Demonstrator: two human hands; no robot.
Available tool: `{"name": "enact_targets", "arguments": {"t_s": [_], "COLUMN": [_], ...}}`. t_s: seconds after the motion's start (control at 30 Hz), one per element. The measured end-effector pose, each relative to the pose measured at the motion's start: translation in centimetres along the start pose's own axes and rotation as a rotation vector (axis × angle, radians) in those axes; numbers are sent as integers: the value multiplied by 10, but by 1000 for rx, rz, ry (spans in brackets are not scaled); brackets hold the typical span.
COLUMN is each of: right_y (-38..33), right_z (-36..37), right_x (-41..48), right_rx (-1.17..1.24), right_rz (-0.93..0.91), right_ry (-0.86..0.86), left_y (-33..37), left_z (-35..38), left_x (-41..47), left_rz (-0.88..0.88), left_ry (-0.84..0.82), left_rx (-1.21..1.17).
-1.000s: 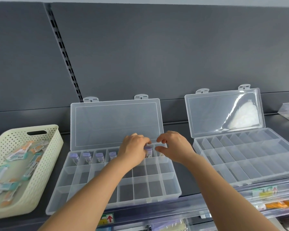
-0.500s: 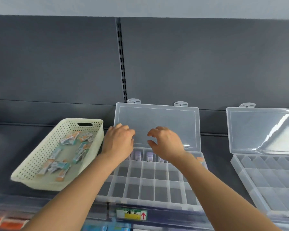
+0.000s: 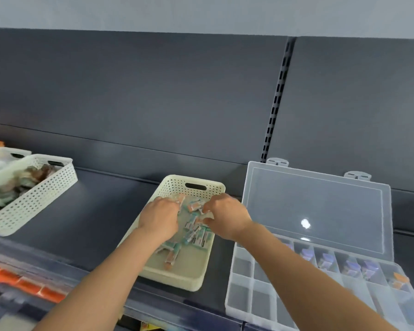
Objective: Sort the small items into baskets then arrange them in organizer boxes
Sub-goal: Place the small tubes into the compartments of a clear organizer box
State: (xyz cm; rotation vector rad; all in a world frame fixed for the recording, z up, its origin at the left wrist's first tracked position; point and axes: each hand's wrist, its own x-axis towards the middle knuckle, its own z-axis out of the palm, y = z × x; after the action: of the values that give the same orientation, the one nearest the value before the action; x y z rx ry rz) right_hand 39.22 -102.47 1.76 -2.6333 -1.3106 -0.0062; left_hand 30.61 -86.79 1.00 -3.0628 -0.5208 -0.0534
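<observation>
A cream perforated basket [image 3: 175,281] stands on the dark shelf and holds several small teal and orange packets [image 3: 196,235]. Both of my hands are inside it. My left hand [image 3: 160,218] lies over the packets at the far left with its fingers curled down; their tips are hidden. My right hand [image 3: 225,216] is beside it and pinches a small clear packet [image 3: 206,212] between thumb and forefinger. To the right lies an open clear organizer box [image 3: 239,304] with its lid [image 3: 320,206] up. Several purple items [image 3: 351,267] fill its back row, with an orange one [image 3: 400,279] at the right.
A white perforated basket [image 3: 34,199] full of mixed small items stands at the far left, with another basket [image 3: 7,152] behind it. Orange goods [image 3: 29,285] sit on the lower shelf. The dark back panel rises behind everything.
The view has swung left. Both hands have left the organizer box's back row and moved left into the cream basket, where they now sit among the packets.
</observation>
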Motion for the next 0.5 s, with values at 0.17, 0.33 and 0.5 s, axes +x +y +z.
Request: {"name": "enact_targets", "arguments": {"t_s": [0.17,0.33,0.5], "right_y": [-16,-20,-23], "right_z": [21,38,46], "right_x": [40,67,84], "right_rx": [-140,-157,-250], "right_rz": [34,72,114], "right_ry": [-142,-249,-227], "left_y": [-26,-29,-29], "left_z": [23,36,46], "left_x": [26,54,67], "left_rz": [44,164,202], "left_ry": [-83,-35,33], "left_rx": [-51,-102,-57]}}
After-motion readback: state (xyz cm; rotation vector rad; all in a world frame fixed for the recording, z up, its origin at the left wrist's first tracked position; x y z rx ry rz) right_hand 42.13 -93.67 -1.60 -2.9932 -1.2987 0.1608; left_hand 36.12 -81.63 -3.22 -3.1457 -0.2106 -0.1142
